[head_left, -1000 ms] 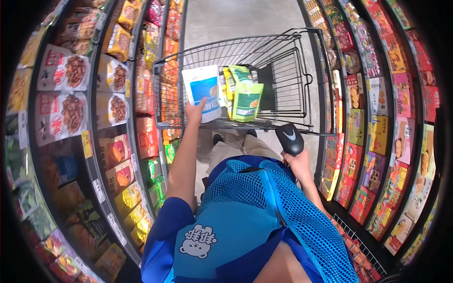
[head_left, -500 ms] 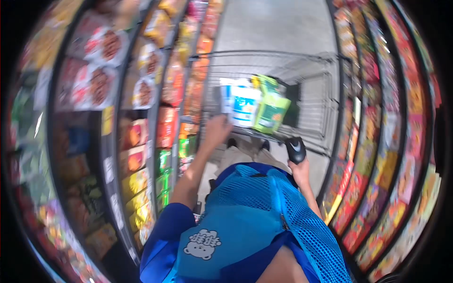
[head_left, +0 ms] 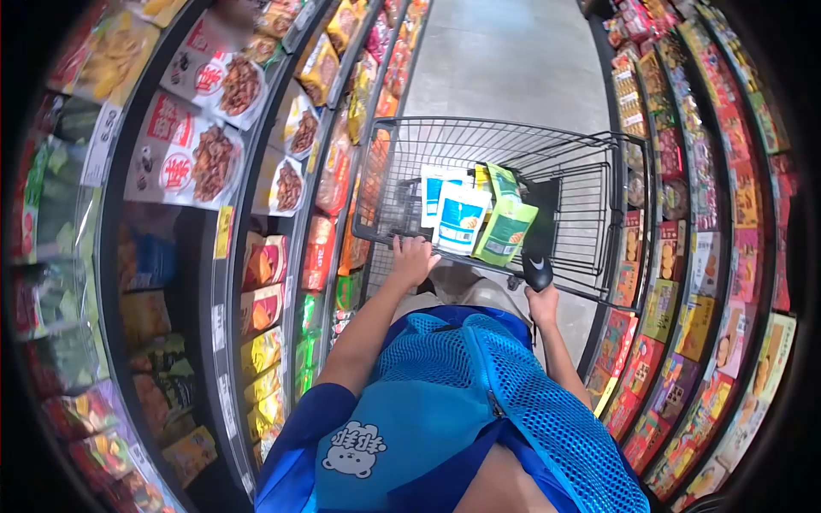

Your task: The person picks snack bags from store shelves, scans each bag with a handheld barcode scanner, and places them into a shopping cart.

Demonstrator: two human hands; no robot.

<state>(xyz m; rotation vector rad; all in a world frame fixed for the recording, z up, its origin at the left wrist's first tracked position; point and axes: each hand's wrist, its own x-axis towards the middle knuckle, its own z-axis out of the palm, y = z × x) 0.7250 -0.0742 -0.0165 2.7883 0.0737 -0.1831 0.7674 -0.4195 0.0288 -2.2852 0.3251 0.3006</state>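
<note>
- Two white-and-blue pouches [head_left: 462,224] inside the wire shopping cart [head_left: 543,205], just beyond its handle bar [head_left: 479,266] – one in front, partly covering the other.
- Left hand [head_left: 415,258] on the handle bar, towards its left end, fingers bent forward over the bar; grip partly closed, cannot tell a full clasp from a light rest.
- Right hand [head_left: 543,303] closed round the lower part of a black handheld device [head_left: 537,272]; grip tight around it, head of the device pointing forward and overlapping the handle bar in view – cannot tell contact from a small gap.
- Green pouches [head_left: 506,235] close against the right side of the front white-and-blue pouch, leaning, with a strip of yellow packaging [head_left: 482,178] behind.
- Light grey floor [head_left: 513,51] ahead of the cart, between two runs of stocked shelves.
- On the left, large red-and-white bags [head_left: 192,158] above a yellow price label [head_left: 223,231]; on the right, rows of mostly red and yellow packets.
- Blue mesh vest [head_left: 428,355] below both hands, with a white bear print [head_left: 352,451].
</note>
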